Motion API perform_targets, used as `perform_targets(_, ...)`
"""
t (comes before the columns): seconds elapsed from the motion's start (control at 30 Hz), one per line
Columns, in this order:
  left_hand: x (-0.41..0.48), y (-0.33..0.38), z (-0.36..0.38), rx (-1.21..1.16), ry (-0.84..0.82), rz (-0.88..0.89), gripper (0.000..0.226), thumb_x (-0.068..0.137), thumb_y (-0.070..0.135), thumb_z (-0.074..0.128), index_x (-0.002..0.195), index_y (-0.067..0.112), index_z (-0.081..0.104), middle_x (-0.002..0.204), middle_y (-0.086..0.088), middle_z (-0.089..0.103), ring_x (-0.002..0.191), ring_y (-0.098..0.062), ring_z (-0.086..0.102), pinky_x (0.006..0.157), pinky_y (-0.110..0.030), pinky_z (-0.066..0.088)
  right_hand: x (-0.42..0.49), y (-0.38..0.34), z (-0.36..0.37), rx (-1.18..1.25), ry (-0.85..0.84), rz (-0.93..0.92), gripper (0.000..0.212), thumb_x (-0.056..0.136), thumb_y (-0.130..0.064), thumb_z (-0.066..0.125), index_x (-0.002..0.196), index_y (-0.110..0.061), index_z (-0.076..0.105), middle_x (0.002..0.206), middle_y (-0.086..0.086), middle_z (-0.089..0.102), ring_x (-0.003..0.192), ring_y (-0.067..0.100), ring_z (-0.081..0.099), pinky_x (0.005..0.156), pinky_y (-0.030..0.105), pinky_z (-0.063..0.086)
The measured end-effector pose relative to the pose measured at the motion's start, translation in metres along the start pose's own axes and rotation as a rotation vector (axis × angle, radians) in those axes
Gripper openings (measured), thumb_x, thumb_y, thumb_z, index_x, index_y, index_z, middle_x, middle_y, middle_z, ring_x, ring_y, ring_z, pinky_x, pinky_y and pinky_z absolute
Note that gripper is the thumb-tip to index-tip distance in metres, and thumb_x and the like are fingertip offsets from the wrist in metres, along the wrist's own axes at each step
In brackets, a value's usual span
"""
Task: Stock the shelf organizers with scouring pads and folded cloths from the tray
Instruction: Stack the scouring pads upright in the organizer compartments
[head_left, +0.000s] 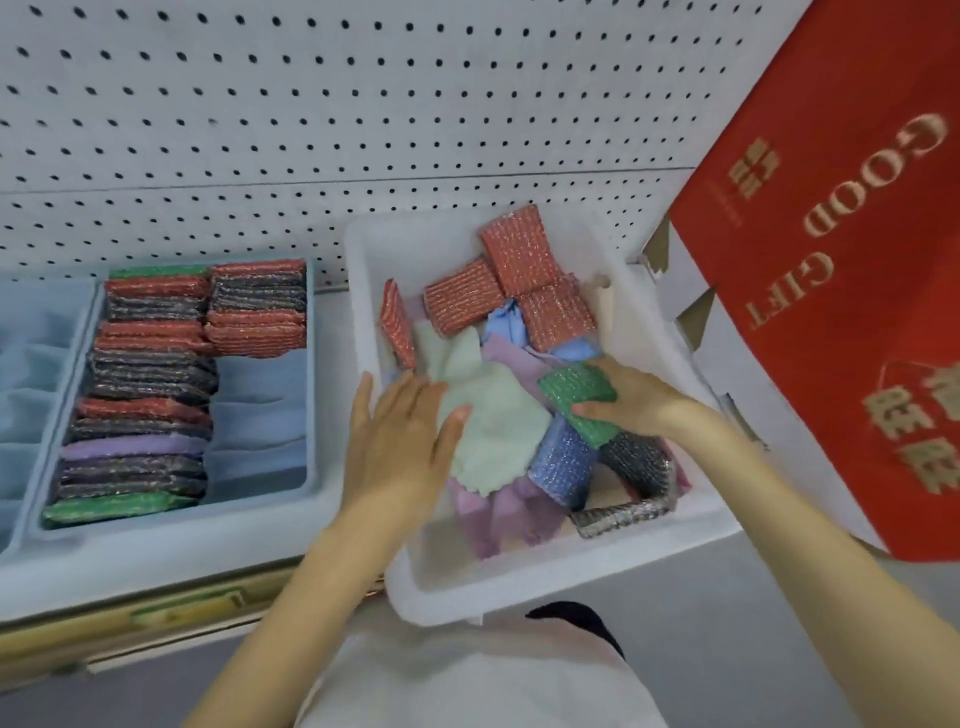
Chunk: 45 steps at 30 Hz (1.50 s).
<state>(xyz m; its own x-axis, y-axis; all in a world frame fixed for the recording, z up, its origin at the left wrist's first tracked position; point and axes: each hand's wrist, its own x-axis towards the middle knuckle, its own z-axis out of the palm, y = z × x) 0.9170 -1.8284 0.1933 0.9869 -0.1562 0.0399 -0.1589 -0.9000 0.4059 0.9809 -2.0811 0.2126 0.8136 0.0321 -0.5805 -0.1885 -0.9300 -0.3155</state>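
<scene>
Green scouring pad (574, 392), seemingly in grip of right hand (639, 402), inside tray (519, 587).

I see a white tray (519, 584) of smooth, dull plastic. The red pads (519, 249) at its back edge look rough and sparkly, with shiny threads. The green pad (576, 387) near its right edge sparkles too. The pale green cloth (488, 421) in the middle looks soft and fuzzy. The blue organizer (260, 400) is smooth plastic. The red bag (883, 280) has shiny gold letters.

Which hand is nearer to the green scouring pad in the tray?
Right. The right hand grips the green scouring pad; the left hand lies left of it, on the pale cloth.
</scene>
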Motion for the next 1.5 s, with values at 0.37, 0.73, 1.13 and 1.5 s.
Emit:
perform_targets(0.37,0.000,-0.001,0.001,-0.002,0.062,-0.060,0.073,0.089,0.056,0.012,0.120,0.015,0.064,0.124,-0.007,0.064,0.125,-0.021,0.049,0.115,-0.026,-0.002,-0.006,0.010,-0.004,-0.098,0.028,-0.045,0.069,0.083,-0.031,0.070,0.140,-0.014,0.034,0.122,0.010,0.052,0.104,0.027,0.057,0.088,0.037,0.049)
perform_targets(0.73,0.001,-0.001,0.001,-0.063,0.067,-0.072,0.072,0.089,0.056,0.013,0.119,0.014,0.064,0.121,-0.007,0.065,0.122,-0.023,0.051,0.115,-0.028,0.002,-0.052,0.037,0.021,0.183,0.058,-0.071,0.024,0.082,-0.030,0.070,0.099,-0.014,0.063,0.100,0.011,0.062,0.085,0.025,0.061,0.070,0.028,0.046)
perform_targets(1.13,-0.007,0.011,-0.008,-0.330,0.206,-0.093,0.048,0.094,0.040,0.034,0.127,0.012,0.056,0.127,-0.004,0.058,0.121,-0.021,0.047,0.107,-0.026,0.027,-0.069,0.035,0.002,0.275,0.394,-0.166,0.030,0.080,-0.013,0.067,0.106,-0.027,0.060,0.091,0.001,0.064,0.087,0.024,0.061,0.069,0.027,0.042)
perform_targets(1.5,-0.012,0.086,-0.024,-1.514,-0.097,-0.509,0.059,0.071,0.037,0.068,0.124,0.015,0.055,0.113,-0.004,0.070,0.099,-0.019,0.069,0.075,-0.033,0.057,-0.074,-0.037,0.029,1.128,0.139,-0.440,0.053,0.094,-0.032,0.053,0.143,-0.034,0.033,0.133,-0.021,0.047,0.128,0.006,0.046,0.108,0.035,0.039)
